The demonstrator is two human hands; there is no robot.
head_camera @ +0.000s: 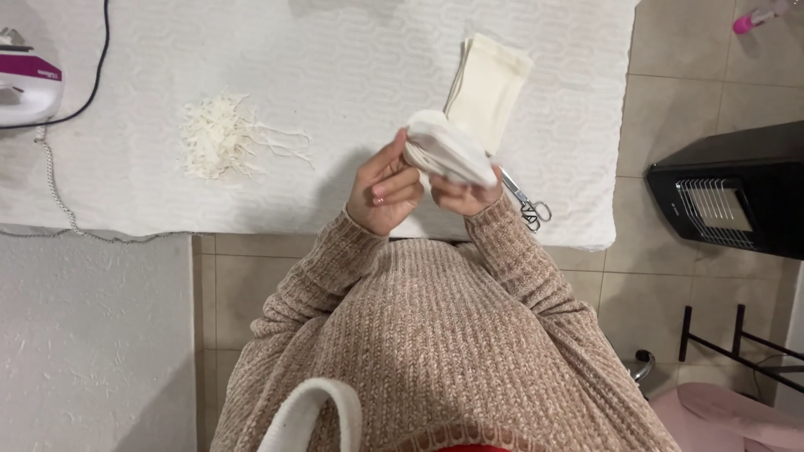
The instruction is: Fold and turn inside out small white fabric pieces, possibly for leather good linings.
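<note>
White fabric pieces (444, 149), folded or stacked into a small bundle, sit raised above the near edge of the table (335, 50), gripped by both of the person's hands. The right hand (462, 195) supports the bundle from below with its fingers curled around the lower edge, while the left hand (383, 191) closes in from the side, its fingertips pressing against the end of the layers, apparently so the edges can be kept aligned or counted through. Holding the bundle up off the surface brings it close to the eyes. Just behind it on the table lies a flat pile of cream cloth (488, 88), set squarely and within easy reach, likely as stock of the same kind. Scissors (528, 205) rest just beside the right wrist, partly hidden by the sleeve, handy for cutting. A heap of thin white trimmings (219, 136) lies well apart to the left, kept away from the clean pieces. An iron (27, 84) stands at the far left edge.
</note>
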